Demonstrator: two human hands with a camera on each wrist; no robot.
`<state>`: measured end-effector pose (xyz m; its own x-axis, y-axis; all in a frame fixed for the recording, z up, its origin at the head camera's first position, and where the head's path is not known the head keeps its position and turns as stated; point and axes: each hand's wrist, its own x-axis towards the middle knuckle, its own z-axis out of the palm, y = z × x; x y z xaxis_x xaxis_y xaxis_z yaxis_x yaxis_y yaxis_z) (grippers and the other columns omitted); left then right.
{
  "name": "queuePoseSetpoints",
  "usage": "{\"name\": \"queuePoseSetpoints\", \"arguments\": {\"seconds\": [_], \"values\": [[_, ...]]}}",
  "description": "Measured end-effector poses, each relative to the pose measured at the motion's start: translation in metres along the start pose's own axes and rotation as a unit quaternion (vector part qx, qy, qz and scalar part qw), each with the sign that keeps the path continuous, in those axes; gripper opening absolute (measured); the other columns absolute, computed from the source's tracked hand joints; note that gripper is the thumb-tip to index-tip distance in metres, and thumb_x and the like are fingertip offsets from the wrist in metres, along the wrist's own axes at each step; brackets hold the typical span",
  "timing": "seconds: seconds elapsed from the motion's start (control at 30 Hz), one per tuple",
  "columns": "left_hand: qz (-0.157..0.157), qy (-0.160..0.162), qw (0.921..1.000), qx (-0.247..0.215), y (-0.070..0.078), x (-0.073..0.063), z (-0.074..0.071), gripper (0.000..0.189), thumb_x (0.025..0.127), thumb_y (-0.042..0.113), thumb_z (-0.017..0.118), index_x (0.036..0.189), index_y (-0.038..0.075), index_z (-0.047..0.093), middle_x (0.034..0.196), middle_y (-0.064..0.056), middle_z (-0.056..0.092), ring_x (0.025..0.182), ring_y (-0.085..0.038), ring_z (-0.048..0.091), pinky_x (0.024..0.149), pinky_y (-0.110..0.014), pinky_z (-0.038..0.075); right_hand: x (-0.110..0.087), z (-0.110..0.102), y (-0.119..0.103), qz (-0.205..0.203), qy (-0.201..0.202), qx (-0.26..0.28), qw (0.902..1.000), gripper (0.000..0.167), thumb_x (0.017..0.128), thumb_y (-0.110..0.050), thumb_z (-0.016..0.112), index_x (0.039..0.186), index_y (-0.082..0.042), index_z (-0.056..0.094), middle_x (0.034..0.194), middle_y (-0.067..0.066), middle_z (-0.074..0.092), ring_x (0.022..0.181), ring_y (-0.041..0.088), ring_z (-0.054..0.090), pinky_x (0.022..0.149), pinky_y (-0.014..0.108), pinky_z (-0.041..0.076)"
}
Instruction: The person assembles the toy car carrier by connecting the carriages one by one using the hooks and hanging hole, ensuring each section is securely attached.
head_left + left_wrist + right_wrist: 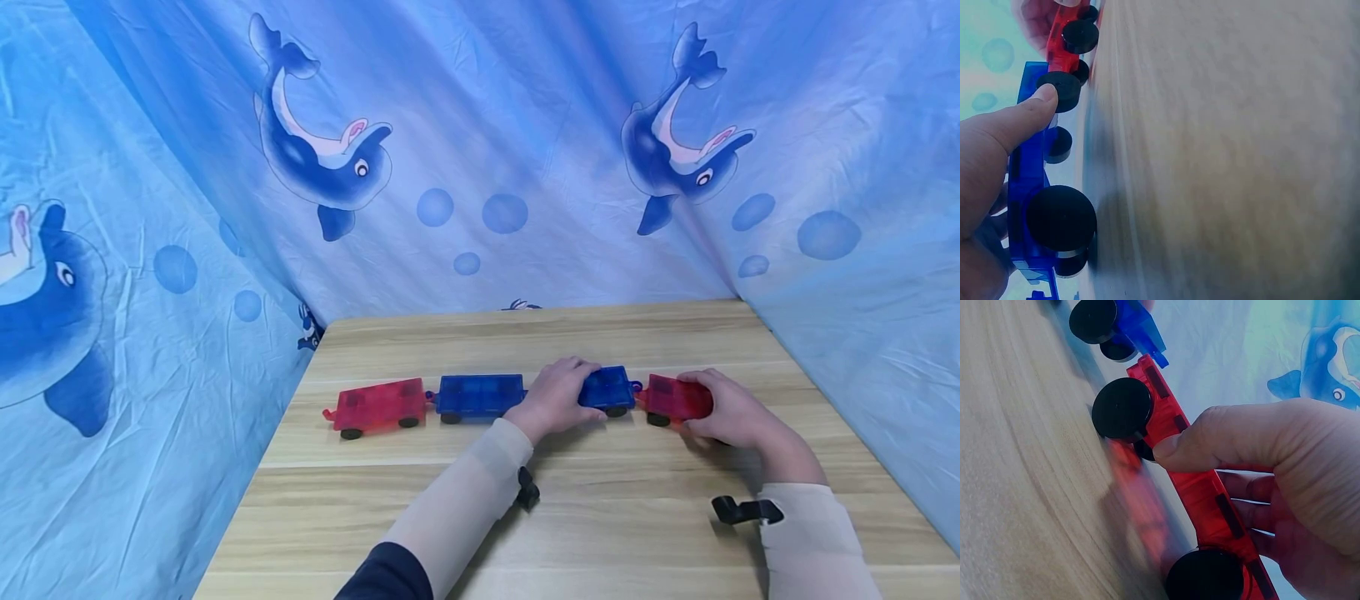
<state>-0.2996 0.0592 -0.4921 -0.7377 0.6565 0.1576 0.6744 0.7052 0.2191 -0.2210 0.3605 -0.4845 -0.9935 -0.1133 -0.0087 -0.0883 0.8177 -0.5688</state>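
Observation:
My left hand [555, 398] holds a translucent blue toy train car [609, 388] across its top, the thumb near a black wheel [1061, 91]. My right hand [731, 412] grips a red toy train car [1194, 487] by its sides, its thumb on the near side. In the right wrist view that car hangs slightly above the wood. The hooks of these two cars meet, but whether they are latched I cannot tell. To the left stand another blue car [481, 394] and another red car [381, 403], end to end in the same row.
The cars are on a wood-grain table [600, 517]. Blue cloth [570, 108] printed with dolphins hangs behind it and along both sides. A black wrist mount [527, 490] is on the left sleeve, and another mount [746, 510] on the right.

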Motion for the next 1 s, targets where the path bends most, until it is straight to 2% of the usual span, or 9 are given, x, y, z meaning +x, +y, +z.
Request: {"name": "queuePoseSetpoints", "arguments": {"seconds": [1.0], "values": [[-0.018, -0.036, 0.9987, 0.032, 0.0084, 0.0015, -0.0019, 0.085, 0.086, 0.063, 0.078, 0.156, 0.024, 0.050, 0.149, 0.004, 0.056, 0.139, -0.017, 0.050, 0.119, -0.041, 0.038, -0.0020, -0.0008, 0.0015, -0.007, -0.005, 0.005, 1.0000, 0.082, 0.079, -0.017, 0.090, 0.147, 0.004, 0.049, 0.136, 0.029, 0.054, 0.113, 0.047, 0.057, 0.089, 0.062, 0.056]]}}
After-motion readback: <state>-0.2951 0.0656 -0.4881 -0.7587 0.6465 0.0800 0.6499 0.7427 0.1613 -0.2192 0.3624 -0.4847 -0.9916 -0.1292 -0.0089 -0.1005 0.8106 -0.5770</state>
